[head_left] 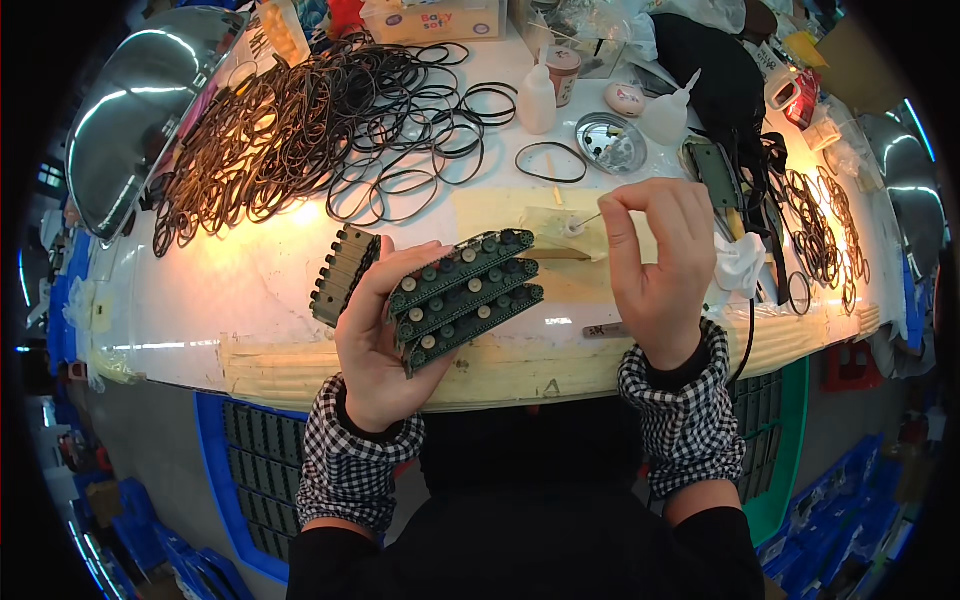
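Observation:
My left hand (375,350) is wrapped round a stack of dark green toy tank track assemblies (470,300), three of them fanned out with their small road wheels facing up. Some wheels have pale centres. Beside that hand lies a loose stack of similar olive green parts (345,275) with black knobs along one edge. My right hand (660,265) is raised and pinches a thin stick or needle (588,221) between thumb and fingers. Its tip points at a small whitish blob on a taped pad (545,218) on the table.
A large heap of black rubber bands (290,130) covers the far left. White squeeze bottles (537,100), a round metal dish (610,143) and one loose band (551,162) stand or lie at the back. Tweezers (604,330) rest near the front. Blue (212,450) and green (797,420) crates sit below the edge.

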